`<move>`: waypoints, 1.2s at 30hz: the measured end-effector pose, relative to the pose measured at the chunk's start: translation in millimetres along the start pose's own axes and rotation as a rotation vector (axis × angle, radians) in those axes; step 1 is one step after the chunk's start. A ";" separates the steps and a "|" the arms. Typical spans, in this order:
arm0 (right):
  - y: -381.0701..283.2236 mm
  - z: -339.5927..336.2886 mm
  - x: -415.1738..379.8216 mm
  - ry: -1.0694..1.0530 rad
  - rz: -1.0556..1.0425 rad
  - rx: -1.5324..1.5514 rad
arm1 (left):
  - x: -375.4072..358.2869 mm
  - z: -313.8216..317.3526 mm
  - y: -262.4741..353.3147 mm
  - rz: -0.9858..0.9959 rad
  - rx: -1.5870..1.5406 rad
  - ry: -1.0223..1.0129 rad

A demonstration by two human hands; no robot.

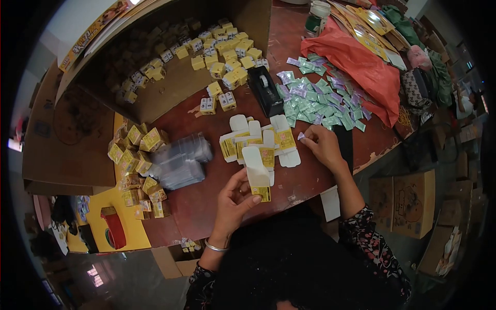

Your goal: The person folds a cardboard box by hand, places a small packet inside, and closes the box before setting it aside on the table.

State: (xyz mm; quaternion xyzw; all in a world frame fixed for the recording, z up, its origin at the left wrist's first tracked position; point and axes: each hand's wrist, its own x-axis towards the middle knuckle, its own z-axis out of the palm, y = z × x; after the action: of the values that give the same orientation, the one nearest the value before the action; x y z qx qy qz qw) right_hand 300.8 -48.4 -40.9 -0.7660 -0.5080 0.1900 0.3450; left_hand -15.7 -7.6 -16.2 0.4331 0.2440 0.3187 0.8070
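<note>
My left hand (235, 201) grips a small yellow carton (262, 193) near the table's front edge. The carton's long white flap (254, 157) stands up, open. To the right, my right hand (325, 147) pinches a small purple packet (301, 136) between thumb and fingers. Several flattened yellow-and-white cartons (285, 139) lie overlapped between and beyond my hands. Behind my right hand spreads a heap of green and purple packets (310, 101). The inside of the held carton is mostly hidden from me.
A black tape dispenser (266, 93) stands behind the cartons. Clear plastic cases (181, 165) and wrapped yellow boxes (137, 155) are at left. A large cardboard box (178, 85) lies open with many small yellow boxes. A red plastic bag (361, 70) lies back right.
</note>
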 end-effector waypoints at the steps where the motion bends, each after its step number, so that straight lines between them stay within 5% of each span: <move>1: -11.6 0.3 -4.0 0.011 0.034 0.178 | 1.2 1.3 0.1 0.023 0.048 0.026; 4: -72.5 -0.2 -32.7 0.052 -0.054 0.770 | 0.2 8.7 -4.1 0.063 0.197 0.105; 7: -112.9 13.0 -55.3 0.010 -0.120 0.858 | 3.7 14.2 -9.4 0.152 0.411 0.136; 12: -137.0 16.6 -55.7 -0.114 -0.197 0.273 | 1.2 15.9 -4.8 0.385 0.775 0.120; 15: -129.6 8.7 -53.9 -0.112 -0.425 0.118 | -4.0 14.0 -8.7 0.422 0.737 0.108; 18: -139.4 -18.5 -47.7 -0.011 -0.354 0.294 | -9.2 16.3 -11.6 0.283 0.335 0.105; 21: -108.2 -11.0 -43.0 -0.147 -0.612 0.403 | -9.0 15.4 -2.8 0.316 0.260 -0.004; 27: -109.7 15.3 -55.7 -0.303 -0.618 0.404 | -13.2 19.0 8.4 0.232 0.195 -0.155; 36: -110.5 14.7 -46.8 -0.219 -0.856 0.162 | -15.3 15.1 2.7 0.254 0.234 -0.159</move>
State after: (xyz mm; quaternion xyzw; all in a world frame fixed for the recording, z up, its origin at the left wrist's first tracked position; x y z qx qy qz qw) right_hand 200.5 -58.9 26.0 -0.4326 -0.7962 0.1493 0.3958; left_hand -16.8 -25.7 -4.5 0.5753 0.1585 0.3523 0.7210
